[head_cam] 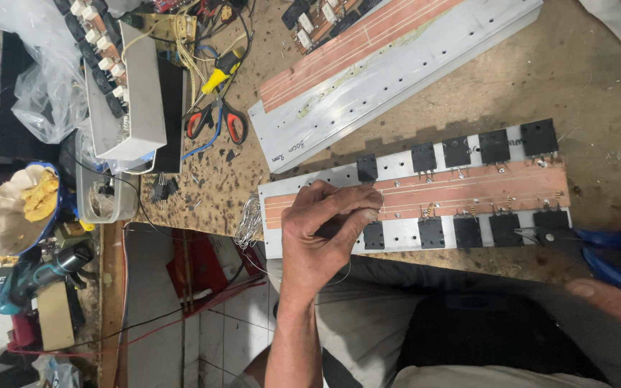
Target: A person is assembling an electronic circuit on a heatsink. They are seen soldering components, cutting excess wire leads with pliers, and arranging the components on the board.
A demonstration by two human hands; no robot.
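A long aluminium plate (397, 167) lies along the near edge of the bench, with a copper strip board (468, 190) down its middle and two rows of black transistors (457, 151). My left hand (325, 226) rests on the left end of the strip, fingertips pinched on a thin bare wire (342, 274) that loops down off the edge. My right hand (616, 298) at the far right grips blue-handled cutters (612, 248). Their dark jaws (537, 233) lie by the lower right transistors.
A second aluminium plate with a copper board (389, 72) lies further back. Red-handled pliers (217, 121), a yellow-handled screwdriver (223, 66), a white box (129, 93) and tangled wires sit at the left. A teal cordless drill (41, 276) and plastic bags (41, 93) are beyond the bench's left end.
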